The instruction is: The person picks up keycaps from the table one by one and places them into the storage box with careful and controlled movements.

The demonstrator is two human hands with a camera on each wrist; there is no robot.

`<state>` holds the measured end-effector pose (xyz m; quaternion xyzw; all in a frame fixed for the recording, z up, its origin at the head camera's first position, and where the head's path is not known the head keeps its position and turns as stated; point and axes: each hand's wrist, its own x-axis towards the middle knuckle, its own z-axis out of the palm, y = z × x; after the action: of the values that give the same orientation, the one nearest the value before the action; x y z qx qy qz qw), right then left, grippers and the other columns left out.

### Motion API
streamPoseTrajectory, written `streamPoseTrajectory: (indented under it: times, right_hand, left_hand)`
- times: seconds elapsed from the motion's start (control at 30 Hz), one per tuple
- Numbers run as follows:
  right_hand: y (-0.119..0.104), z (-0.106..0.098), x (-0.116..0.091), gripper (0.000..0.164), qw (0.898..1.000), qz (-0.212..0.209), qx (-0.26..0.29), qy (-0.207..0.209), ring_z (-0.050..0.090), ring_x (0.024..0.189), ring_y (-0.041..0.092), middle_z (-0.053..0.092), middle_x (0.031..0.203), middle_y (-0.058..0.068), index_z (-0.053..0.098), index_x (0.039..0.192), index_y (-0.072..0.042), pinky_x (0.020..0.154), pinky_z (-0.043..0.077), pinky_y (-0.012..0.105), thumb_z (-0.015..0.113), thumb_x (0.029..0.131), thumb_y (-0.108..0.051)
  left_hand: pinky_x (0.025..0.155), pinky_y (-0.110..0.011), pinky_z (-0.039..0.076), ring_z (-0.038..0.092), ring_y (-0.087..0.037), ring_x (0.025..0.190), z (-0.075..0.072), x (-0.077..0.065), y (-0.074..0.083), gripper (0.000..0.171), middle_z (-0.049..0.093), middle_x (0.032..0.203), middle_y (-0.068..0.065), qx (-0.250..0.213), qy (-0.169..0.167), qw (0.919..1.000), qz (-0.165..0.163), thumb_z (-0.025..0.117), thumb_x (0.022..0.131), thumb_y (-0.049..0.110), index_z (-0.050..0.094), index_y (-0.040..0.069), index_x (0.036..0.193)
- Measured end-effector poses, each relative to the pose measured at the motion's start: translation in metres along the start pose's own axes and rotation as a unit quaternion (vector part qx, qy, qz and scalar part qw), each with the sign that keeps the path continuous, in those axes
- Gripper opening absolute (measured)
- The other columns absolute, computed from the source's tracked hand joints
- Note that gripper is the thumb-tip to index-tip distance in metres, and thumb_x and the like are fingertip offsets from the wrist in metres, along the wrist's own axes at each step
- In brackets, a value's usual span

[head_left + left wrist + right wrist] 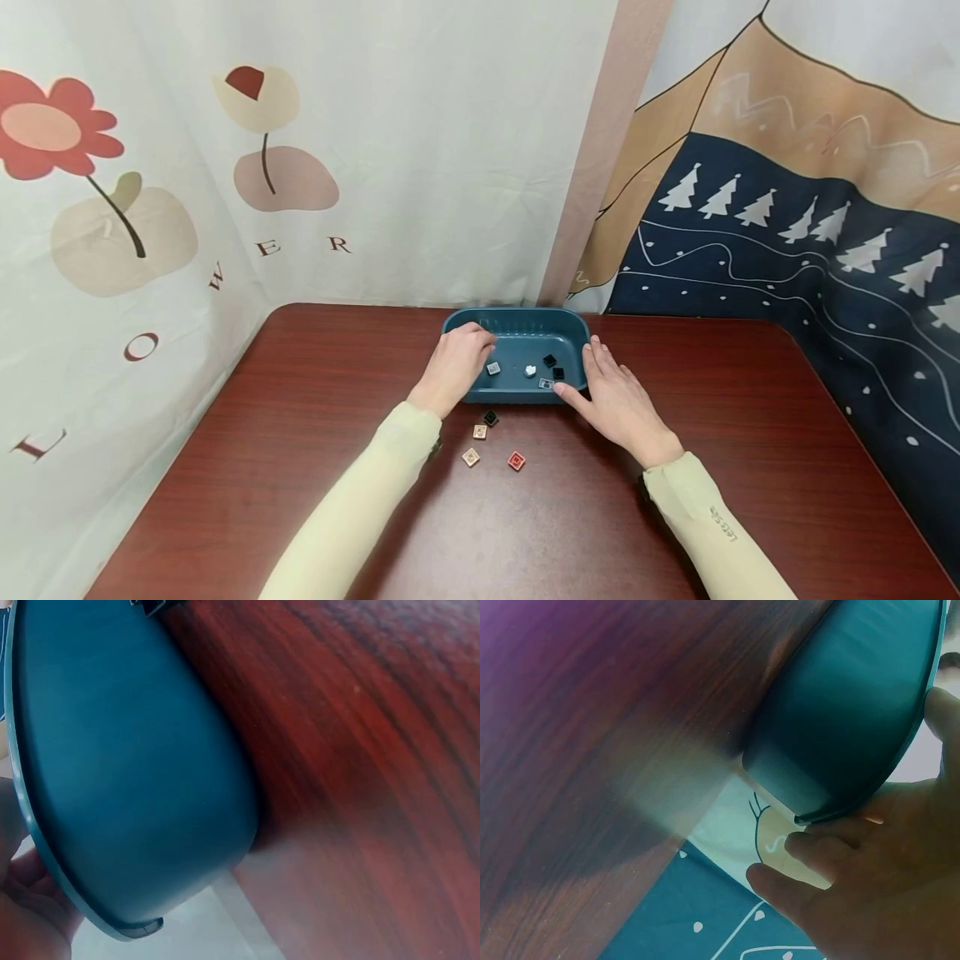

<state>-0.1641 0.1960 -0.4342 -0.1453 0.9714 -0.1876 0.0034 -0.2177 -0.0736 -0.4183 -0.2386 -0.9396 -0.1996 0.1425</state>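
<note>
A blue plastic tray [517, 397] stands near the table's far edge. Inside it lie a pale square piece [492, 368], a white piece [530, 371], two black pieces [550, 361] and a blue-and-white piece [546, 384], all small like keycaps. My left hand [459, 362] reaches over the tray's left end with bent fingers; its fingertips are hidden, so whether they hold anything does not show. At the right end, my right hand [618, 406] rests against the rim, its fingers fairly straight and its thumb by the front corner.
In front of the tray lie several more small square pieces: a black one [491, 418], two beige ones [480, 432] and a red one [516, 461]. The reddish-brown wooden table [360, 500] meets printed curtains [420, 150] at the back and right.
</note>
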Motion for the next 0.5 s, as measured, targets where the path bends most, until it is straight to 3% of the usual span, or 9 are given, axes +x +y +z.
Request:
streamPoseTrajectory:
  times: [0.33, 0.5]
  right_hand:
    - [0.0005, 0.0005, 0.0005, 0.1, 1.0, -0.003, -0.002, 0.001, 0.022, 0.155, 0.042, 0.017, 0.168, 0.025, 0.027, 0.158, 0.011, 0.119, 0.027, 0.063, 0.046, 0.101, -0.069]
    - [0.0002, 0.0003, 0.0008, 0.101, 1.0, -0.001, 0.0, 0.0, 0.022, 0.155, 0.043, 0.017, 0.169, 0.025, 0.026, 0.158, 0.01, 0.119, 0.026, 0.063, 0.046, 0.101, -0.07]
  left_hand:
    - [0.077, -0.042, 0.059, 0.071, -0.025, 0.084, 0.0038, 0.007, 0.0001, 0.008, 0.075, 0.084, -0.006, 0.07, -0.051, 0.9958, -0.031, 0.075, 0.095, 0.008, 0.082, 0.009, 0.091]
    - [0.077, -0.042, 0.06, 0.072, -0.026, 0.085, 0.0051, 0.0081, 0.0012, 0.008, 0.075, 0.087, -0.007, 0.069, -0.068, 0.9941, -0.048, 0.075, 0.096, 0.01, 0.082, 0.009, 0.092]
